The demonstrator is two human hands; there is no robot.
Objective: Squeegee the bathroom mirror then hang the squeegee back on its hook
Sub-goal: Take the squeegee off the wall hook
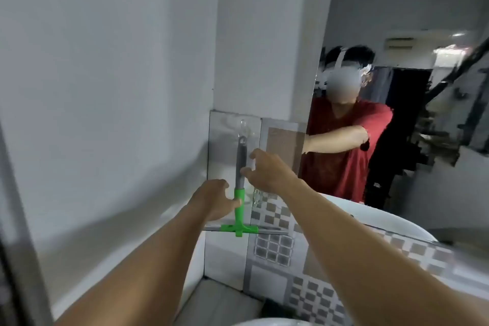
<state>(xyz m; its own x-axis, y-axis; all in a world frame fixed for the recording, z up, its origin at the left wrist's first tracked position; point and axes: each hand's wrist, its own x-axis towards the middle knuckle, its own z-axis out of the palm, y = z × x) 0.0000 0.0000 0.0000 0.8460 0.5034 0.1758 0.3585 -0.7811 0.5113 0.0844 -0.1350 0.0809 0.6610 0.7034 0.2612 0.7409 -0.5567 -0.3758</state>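
Centre: squeegee, grey grip, green neck and head. Lower right: grey-and-white checked tiles. Right: red shirt.

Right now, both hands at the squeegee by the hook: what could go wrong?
1. The squeegee loop looks barely on the clear hook. Blur hides the seating, so letting go may drop it.
2. The right hand only pinches the grey handle, and the left hand hold is unclear, so a slip seems possible.

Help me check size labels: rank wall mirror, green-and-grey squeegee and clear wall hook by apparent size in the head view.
1. wall mirror
2. green-and-grey squeegee
3. clear wall hook
The mirror runs off frame, yet is plainly largest.
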